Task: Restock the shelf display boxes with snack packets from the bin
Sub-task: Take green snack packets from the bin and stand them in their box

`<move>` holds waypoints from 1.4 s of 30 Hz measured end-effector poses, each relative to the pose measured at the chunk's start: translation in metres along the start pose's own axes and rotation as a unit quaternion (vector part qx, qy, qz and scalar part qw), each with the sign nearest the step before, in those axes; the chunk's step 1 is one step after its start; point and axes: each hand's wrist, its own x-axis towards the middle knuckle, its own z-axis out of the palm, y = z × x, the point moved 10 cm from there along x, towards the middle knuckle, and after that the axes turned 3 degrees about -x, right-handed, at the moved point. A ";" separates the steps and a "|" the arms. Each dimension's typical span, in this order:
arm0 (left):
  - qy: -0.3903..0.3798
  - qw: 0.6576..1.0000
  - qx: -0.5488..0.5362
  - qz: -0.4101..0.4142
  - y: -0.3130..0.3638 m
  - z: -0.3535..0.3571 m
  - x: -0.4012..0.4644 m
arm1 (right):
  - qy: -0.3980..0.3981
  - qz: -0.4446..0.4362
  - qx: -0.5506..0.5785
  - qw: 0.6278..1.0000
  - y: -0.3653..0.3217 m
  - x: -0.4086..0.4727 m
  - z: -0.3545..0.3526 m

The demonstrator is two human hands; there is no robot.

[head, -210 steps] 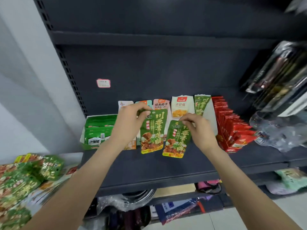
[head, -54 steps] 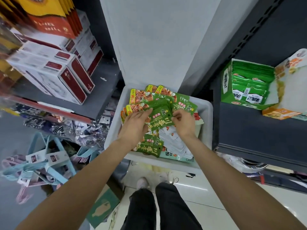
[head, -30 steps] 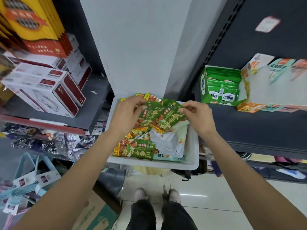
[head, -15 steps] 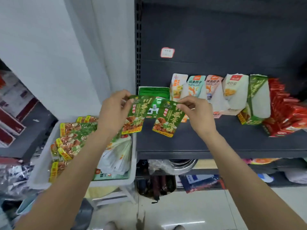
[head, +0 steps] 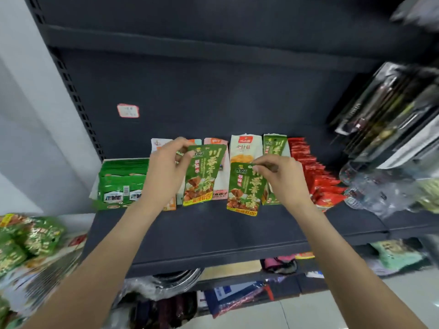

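Left hand [head: 164, 176]: pinches top corner of a green snack packet [head: 202, 176], held upright in front of the boxes.
Right hand [head: 282, 179]: pinches top edge of a second green packet [head: 244, 188], hanging just beside the first, lower, in front of the shelf boxes.
Shelf [head: 213, 229]: dark grey, row of display boxes along the back.
Green box [head: 121, 184], far left: open front, packed w/ green packets standing on edge.
Middle boxes [head: 242, 148]: white/pink/orange fronts; contents hidden behind hands & packets.
Green-and-white box [head: 275, 148]: right of middle, print matches the held packets; inside not visible.
Red packets [head: 316, 176]: leaning stack at right end of row, box around them hard to make out.
Bin [head: 31, 255]: lower left, cut off by frame edge, blurred; more green packets + some white ones inside.
Right side: clear plastic bags [head: 380, 193] on shelf, hanging packs [head: 389, 110] above, too blurred to tell what.
Lower shelf [head: 213, 295]: mixed bags, mostly in shadow.
Sticker [head: 128, 110]: on back panel, text unreadable.
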 end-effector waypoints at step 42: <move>0.016 0.990 -0.125 -0.064 0.022 0.195 0.136 | -0.125 -0.017 -0.038 0.991 0.209 0.173 0.019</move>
